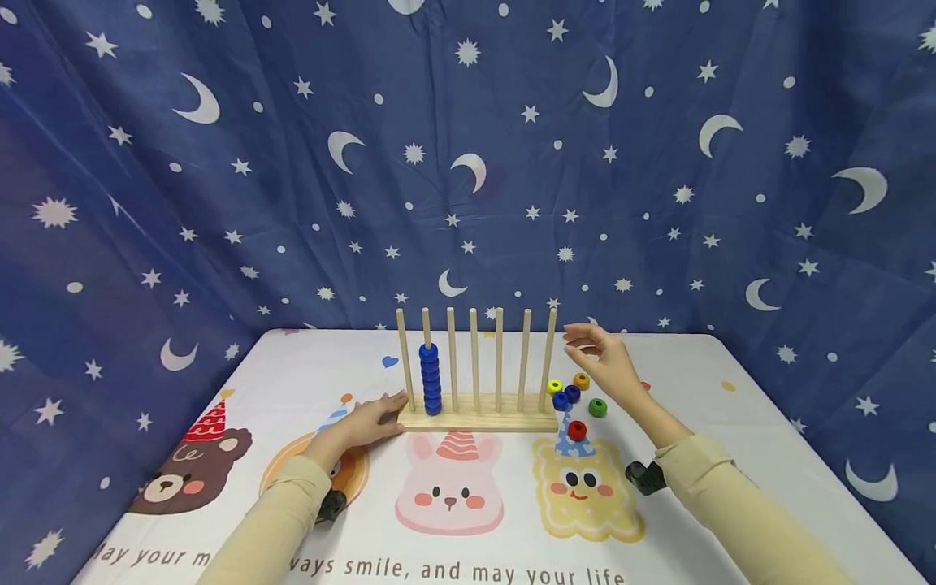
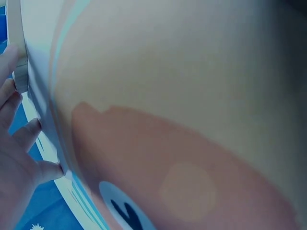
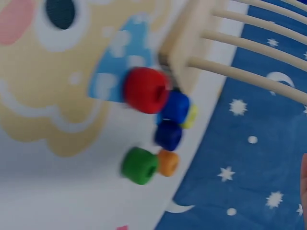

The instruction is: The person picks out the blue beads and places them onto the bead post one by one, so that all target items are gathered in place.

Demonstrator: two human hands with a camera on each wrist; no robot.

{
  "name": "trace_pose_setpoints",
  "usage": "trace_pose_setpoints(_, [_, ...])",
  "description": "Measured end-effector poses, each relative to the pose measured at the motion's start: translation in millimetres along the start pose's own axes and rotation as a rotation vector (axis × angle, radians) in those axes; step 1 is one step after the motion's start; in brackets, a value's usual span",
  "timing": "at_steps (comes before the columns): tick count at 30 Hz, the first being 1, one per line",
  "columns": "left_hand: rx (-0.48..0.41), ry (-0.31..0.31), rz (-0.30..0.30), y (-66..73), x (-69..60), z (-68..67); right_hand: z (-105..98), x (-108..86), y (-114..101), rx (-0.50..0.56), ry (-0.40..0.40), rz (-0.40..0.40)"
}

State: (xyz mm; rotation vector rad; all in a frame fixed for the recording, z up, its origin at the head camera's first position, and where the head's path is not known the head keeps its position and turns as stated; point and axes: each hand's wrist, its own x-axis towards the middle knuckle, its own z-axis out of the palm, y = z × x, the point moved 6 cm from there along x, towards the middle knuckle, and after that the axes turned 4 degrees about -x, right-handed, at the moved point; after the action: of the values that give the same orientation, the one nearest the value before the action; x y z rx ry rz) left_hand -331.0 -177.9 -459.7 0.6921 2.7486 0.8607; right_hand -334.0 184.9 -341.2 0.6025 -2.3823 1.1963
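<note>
A wooden rack (image 1: 478,423) with several upright pegs stands on the table. Several blue beads (image 1: 431,380) are stacked on its second peg from the left. My left hand (image 1: 369,420) rests against the left end of the base, fingers spread. In the left wrist view, fingers (image 2: 10,103) touch the wooden end. My right hand (image 1: 603,361) is raised beyond the rack's right end, above the loose beads, thumb and fingers apart with nothing seen between them. Below it lie a red bead (image 3: 146,90), a green bead (image 3: 139,166), an orange bead (image 3: 168,163), a yellow bead (image 1: 555,387) and two blue beads (image 1: 561,400).
A white tablecloth (image 1: 680,382) printed with cartoon animals and words covers the table. Behind and at both sides hangs a dark blue curtain (image 1: 409,211) with moons and stars. Black wrist devices (image 1: 647,478) sit at both wrists.
</note>
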Motion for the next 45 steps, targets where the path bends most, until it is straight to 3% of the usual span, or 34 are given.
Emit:
trace_pose_setpoints(14, [0.000, -0.006, -0.012, -0.2, -2.0, -6.7, 33, -13.7, 44, -0.136, -0.211, 0.096])
trace_pose_setpoints(17, [-0.001, 0.001, -0.004, -5.7, -2.4, -3.4, 38, -17.9, 55, -0.157, -0.269, 0.122])
trace_pose_setpoints(21, [0.009, -0.007, 0.012, -2.1, -5.1, -0.8, 45, -25.5, 67, -0.152, -0.340, 0.130])
trace_pose_setpoints(24, [0.021, -0.018, 0.012, 4.1, -9.0, -2.3, 48, -28.0, 69, -0.152, -0.358, 0.118])
trace_pose_setpoints(31, [0.031, -0.009, -0.007, -1.2, -11.8, -3.9, 59, -25.8, 67, -0.248, -0.433, 0.078])
trace_pose_setpoints(45, [0.012, -0.012, 0.001, 2.1, -3.7, -1.3, 64, -24.6, 77, -0.357, -0.491, 0.120])
